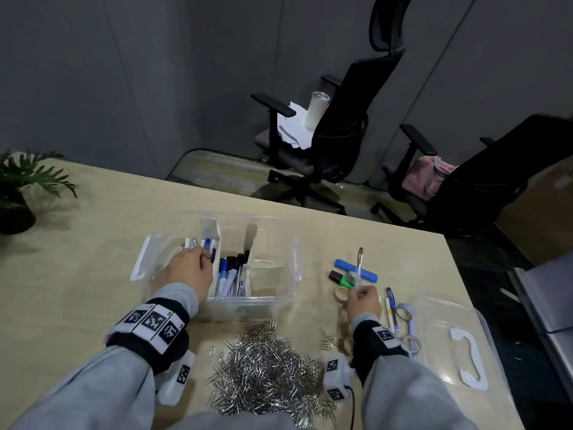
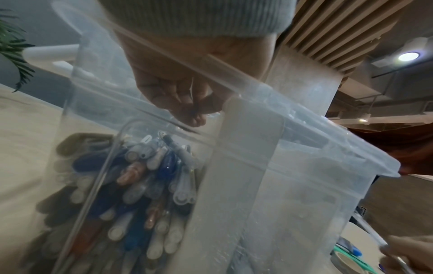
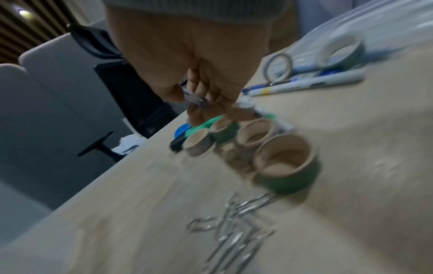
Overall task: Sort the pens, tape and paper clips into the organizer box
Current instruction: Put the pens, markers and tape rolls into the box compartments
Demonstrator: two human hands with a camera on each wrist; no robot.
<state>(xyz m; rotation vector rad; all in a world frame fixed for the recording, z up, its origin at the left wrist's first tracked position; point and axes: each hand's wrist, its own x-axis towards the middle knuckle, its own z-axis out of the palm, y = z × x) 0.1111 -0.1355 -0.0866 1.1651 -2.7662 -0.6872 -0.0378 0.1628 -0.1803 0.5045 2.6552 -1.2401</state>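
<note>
The clear organizer box (image 1: pixel 273 301) stands mid-table, with pens (image 1: pixel 203 243) in its left compartment and markers (image 1: pixel 231 271) in the one beside it. My left hand (image 1: pixel 207 259) reaches into the left compartment, and in the left wrist view its curled fingers (image 2: pixel 187 103) appear to pinch a thin pen above the packed pens (image 2: pixel 150 178). Right of the box, my right hand (image 1: pixel 356 293) pinches a silver pen (image 1: pixel 360 259) that points away from me, seen between its fingertips (image 3: pixel 199 113). A heap of paper clips (image 1: pixel 266 367) lies near me.
A blue marker (image 1: pixel 369 273), a green highlighter (image 1: pixel 339 279) and a tape roll (image 1: pixel 341 294) lie under my right hand. More pens (image 1: pixel 391 308) and tape rolls (image 1: pixel 404 311) sit beside the clear lid (image 1: pixel 455 346). Several tape rolls (image 3: pixel 287 163) show close up. A potted plant (image 1: pixel 18 193) stands far left.
</note>
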